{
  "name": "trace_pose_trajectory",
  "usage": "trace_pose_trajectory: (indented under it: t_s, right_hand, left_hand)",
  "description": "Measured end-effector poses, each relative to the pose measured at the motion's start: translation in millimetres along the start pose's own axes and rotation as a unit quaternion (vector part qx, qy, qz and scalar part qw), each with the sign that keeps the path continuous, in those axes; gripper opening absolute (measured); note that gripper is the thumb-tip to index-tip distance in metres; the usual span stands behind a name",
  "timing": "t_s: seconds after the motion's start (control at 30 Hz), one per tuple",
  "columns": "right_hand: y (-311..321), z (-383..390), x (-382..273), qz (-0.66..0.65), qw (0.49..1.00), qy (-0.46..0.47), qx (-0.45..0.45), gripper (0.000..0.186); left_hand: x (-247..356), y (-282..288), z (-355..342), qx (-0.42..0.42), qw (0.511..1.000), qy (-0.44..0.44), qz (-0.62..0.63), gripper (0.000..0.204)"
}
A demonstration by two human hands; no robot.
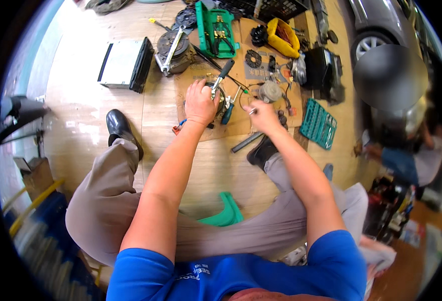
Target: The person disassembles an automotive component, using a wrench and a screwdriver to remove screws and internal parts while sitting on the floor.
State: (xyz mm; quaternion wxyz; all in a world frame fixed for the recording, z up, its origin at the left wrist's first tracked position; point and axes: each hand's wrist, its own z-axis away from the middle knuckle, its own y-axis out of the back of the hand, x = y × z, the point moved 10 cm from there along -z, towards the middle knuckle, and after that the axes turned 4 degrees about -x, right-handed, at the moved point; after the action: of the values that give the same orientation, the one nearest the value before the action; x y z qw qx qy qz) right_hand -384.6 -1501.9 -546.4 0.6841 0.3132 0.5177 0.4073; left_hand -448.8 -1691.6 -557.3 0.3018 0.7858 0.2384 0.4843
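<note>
Seated person, green stool (224,213) between the knees. Right hand (262,115) is closed around a small metal piece, raised above the cardboard sheet (233,125). Left hand (200,102) clamps a black-handled tool (222,75) against a round metal part (220,96) lying on that cardboard. Beyond: open green tool case (215,30).

Two hands work at the frame's centre: a left hand (200,103) and a right hand (262,115). Two black shoes (120,128) show, plus two green tool cases (216,30), one yellow bin (283,37) and one grey box (125,62) at upper left.
</note>
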Motion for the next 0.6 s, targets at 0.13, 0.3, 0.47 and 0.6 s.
trace_pose_trajectory:
  t_s: [0.13,0.3,0.47,0.6]
  right_hand:
    - [-114.5,28.9,11.7,0.154,0.973,0.086,-0.149,0.015]
    - [-182.0,48.0,29.3,0.196,0.949,0.115,-0.220,0.018]
    - [-183.9,40.3,39.9,0.197,0.932,0.117,-0.279,0.023]
    - [-16.1,-20.8,42.5,0.067,0.981,-0.115,0.138,0.023]
  left_hand:
    - [6.4,-6.5,-7.9,-0.032,0.997,-0.069,0.023,0.029]
    - [9.4,-10.9,-8.8,-0.076,0.989,-0.118,0.041,0.029]
    - [19.3,-13.0,-9.9,-0.100,0.983,-0.148,0.044,0.031]
    - [15.3,-13.5,-8.7,-0.165,0.974,-0.154,0.013,0.031]
